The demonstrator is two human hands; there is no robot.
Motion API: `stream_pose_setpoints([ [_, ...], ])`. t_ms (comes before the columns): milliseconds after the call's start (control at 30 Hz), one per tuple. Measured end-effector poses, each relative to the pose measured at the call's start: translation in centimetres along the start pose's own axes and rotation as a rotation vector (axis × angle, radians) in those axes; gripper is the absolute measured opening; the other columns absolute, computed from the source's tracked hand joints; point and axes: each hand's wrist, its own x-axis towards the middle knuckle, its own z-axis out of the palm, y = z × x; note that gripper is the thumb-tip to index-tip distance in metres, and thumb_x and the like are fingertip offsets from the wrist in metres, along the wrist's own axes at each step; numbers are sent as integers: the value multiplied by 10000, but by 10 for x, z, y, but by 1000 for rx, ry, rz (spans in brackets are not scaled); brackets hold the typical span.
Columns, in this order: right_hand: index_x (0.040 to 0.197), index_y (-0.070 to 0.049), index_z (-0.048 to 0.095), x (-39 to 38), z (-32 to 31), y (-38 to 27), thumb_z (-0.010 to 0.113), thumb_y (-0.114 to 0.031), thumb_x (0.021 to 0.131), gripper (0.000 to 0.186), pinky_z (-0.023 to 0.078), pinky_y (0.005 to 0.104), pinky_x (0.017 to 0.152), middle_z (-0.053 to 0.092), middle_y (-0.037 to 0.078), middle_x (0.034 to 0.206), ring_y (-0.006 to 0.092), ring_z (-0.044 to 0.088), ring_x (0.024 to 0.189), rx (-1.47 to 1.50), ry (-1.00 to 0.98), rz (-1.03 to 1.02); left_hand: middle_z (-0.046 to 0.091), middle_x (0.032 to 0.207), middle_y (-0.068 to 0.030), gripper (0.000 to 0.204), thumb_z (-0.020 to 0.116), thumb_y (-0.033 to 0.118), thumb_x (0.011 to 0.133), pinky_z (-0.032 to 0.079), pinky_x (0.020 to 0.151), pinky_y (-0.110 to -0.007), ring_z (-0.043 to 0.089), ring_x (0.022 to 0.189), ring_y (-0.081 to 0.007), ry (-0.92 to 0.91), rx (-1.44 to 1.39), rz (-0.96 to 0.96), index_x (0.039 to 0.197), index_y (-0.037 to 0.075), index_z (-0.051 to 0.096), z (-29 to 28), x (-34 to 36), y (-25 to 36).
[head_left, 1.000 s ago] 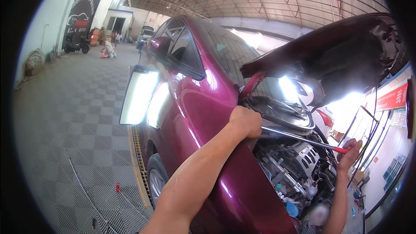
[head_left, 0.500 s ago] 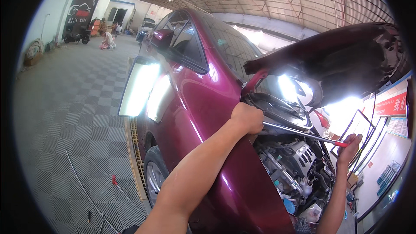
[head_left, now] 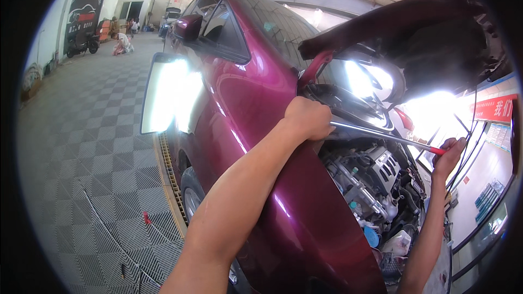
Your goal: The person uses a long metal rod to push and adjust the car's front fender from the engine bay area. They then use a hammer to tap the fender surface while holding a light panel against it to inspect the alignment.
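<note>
A long shiny metal rod [head_left: 381, 134] with a red end runs across the open engine bay of a maroon car. My left hand [head_left: 308, 118] is closed round its inner end, at the top edge of the front fender [head_left: 250, 130] near the red hood hinge [head_left: 316, 65]. Whatever part of the rod lies beyond that fist is hidden. Out to the right, my right hand [head_left: 450, 155] holds the rod by its red end, fingers curled. Below the rod the engine [head_left: 376, 169] shows.
Overhead, the raised hood [head_left: 392, 49] spans the right side. A bright lamp panel [head_left: 166, 93] stands beside the car door, left of the wing mirror [head_left: 187, 27]. Thin rods, one with a red handle [head_left: 146, 218], lie on the tiled floor [head_left: 103, 147]. A person [head_left: 123, 43] crouches far back.
The view has tipped down, so the scene sits higher in the picture. My right hand and the red end have shifted slightly right; both hands keep their hold on the rod.
</note>
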Motion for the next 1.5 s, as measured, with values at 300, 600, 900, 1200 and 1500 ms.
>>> stream_pose_setpoints([
  [300, 663, -149, 423, 6, 3, 0, 265, -662, 1028, 649, 204, 248, 393, 357, -38, 551, 84, 316, 410, 146, -43, 67, 737, 897, -163, 464, 603, 510, 906, 553, 769, -451, 713, 864, -355, 3, -30, 23, 871, 74, 758, 6, 1, -4],
  [600, 637, -136, 411, 17, -2, 11, 239, -572, 1068, 637, 213, 266, 405, 330, -35, 526, 87, 306, 421, 43, -118, 63, 739, 914, -150, 465, 604, 523, 908, 551, 770, -454, 711, 867, -362, -12, -21, 15, 886, 86, 760, 6, 5, -1],
  [900, 645, -154, 399, 28, -16, 49, 245, -592, 1065, 627, 185, 272, 408, 311, -52, 532, 83, 287, 434, 122, -61, -74, 741, 906, -144, 401, 617, 475, 898, 563, 755, -449, 715, 876, -351, 5, 16, 68, 901, 101, 764, 3, 7, 5],
  [1200, 671, -143, 408, -40, -10, -15, 263, -616, 1044, 620, 176, 256, 397, 323, -51, 530, 72, 290, 421, 249, -113, 75, 745, 882, -140, 310, 618, 353, 833, 538, 774, -409, 726, 853, -308, -35, 122, 7, 864, 78, 760, 5, -1, -1],
  [1500, 644, -156, 359, -26, -14, 22, 256, -585, 1051, 600, 197, 253, 416, 329, -49, 600, 76, 302, 472, 216, -153, 76, 747, 863, -128, 299, 594, 336, 852, 458, 823, -377, 715, 814, -279, -29, 163, -5, 848, 83, 752, 11, -1, -1],
])
